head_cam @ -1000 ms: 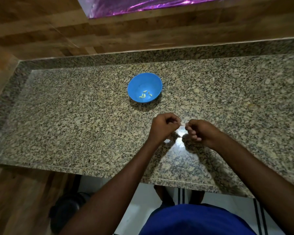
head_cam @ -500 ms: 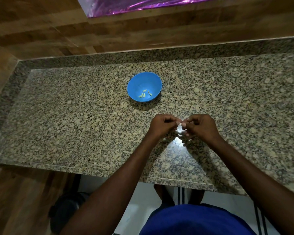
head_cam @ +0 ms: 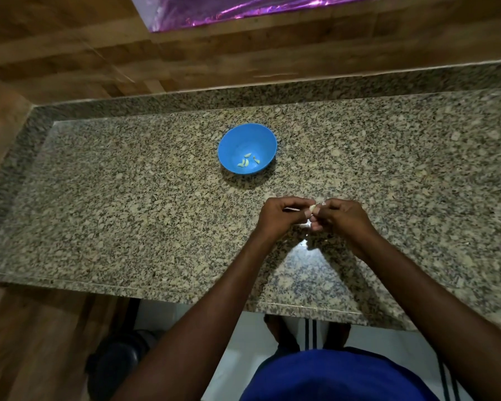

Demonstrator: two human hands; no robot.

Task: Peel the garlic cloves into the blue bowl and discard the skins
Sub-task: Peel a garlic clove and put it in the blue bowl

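Observation:
A small blue bowl (head_cam: 237,140) stands on the granite counter (head_cam: 128,204), with several peeled garlic cloves (head_cam: 248,161) lying in its bottom. Nearer to me, my left hand (head_cam: 281,217) and my right hand (head_cam: 343,218) meet fingertip to fingertip above the counter. Both pinch one pale garlic clove (head_cam: 313,208) between them; most of it is hidden by the fingers. A pale scrap (head_cam: 303,225), maybe skin, shows just under the fingers.
The counter's front edge (head_cam: 185,293) runs below my forearms. A raised granite lip and a wood-panelled wall (head_cam: 243,65) close off the back and left. A dark round object (head_cam: 119,363) sits on the floor below the counter's edge.
My hands were slightly apart a second ago; they have come together and now both grip the clove. The bowl has not moved.

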